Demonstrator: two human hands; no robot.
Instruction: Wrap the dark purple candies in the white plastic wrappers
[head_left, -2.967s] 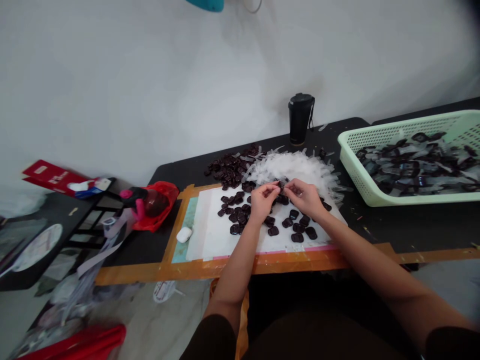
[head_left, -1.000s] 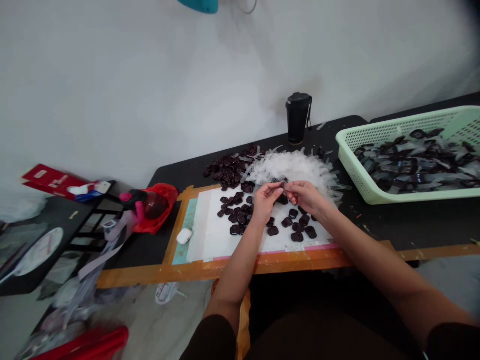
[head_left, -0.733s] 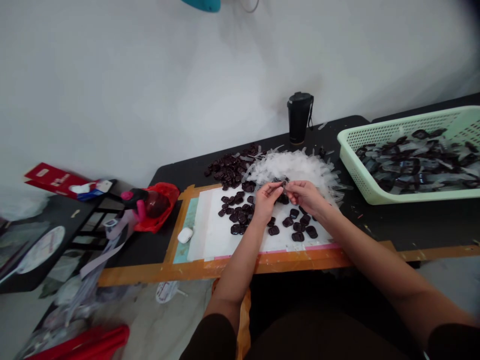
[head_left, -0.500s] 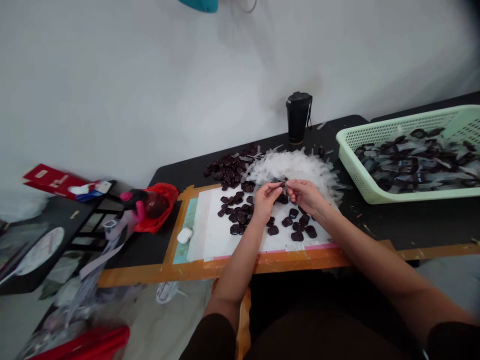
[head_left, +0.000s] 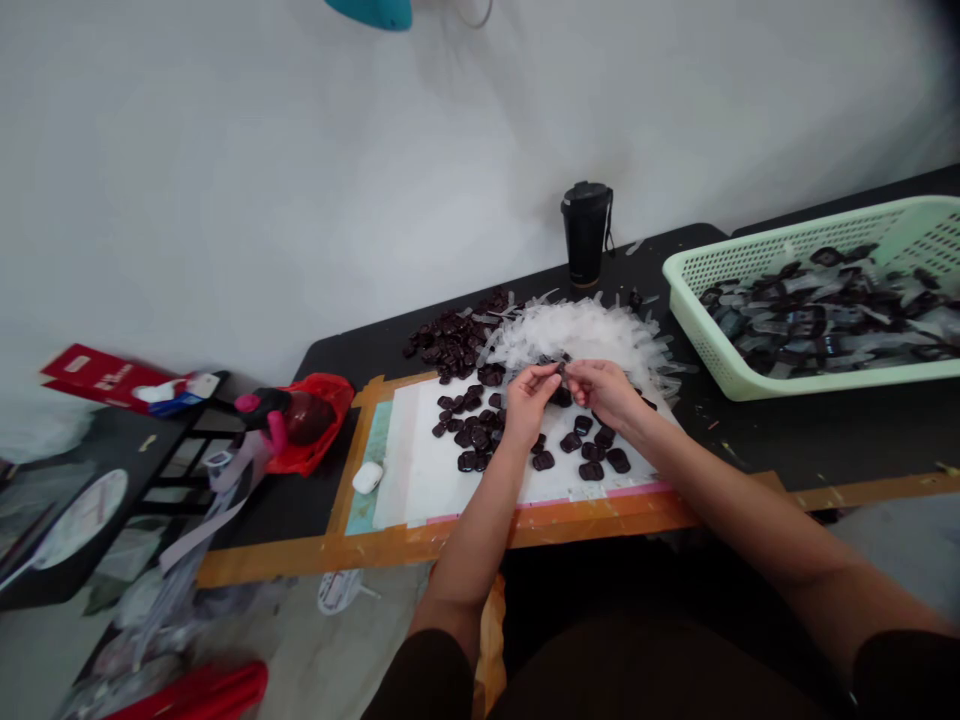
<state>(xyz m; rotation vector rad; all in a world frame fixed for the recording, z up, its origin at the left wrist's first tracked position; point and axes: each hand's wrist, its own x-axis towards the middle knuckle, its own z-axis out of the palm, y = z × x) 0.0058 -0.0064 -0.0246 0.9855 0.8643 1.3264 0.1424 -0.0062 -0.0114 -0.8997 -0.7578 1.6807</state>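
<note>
My left hand (head_left: 529,396) and my right hand (head_left: 602,390) meet fingertip to fingertip over the white sheet (head_left: 420,440). Between them they pinch a small dark piece (head_left: 560,369), mostly covered by the fingers. It resembles the loose dark brown, rounded-square pieces (head_left: 592,470) lying under and around my hands. Just beyond my fingers spreads a heap of whitish translucent strips (head_left: 585,330). To its left lies a pile of more dark pieces (head_left: 450,343).
A pale green basket (head_left: 750,388) of dark pieces and translucent strips stands at the right. Behind the strips is a black lidded tumbler (head_left: 586,235). A white case (head_left: 367,478) lies left on the sheet's edge, with a red tray (head_left: 330,400) farther left.
The view has shifted slightly. Both hands stay together at the same spot over the sheet, with only small finger movement around the dark piece.
</note>
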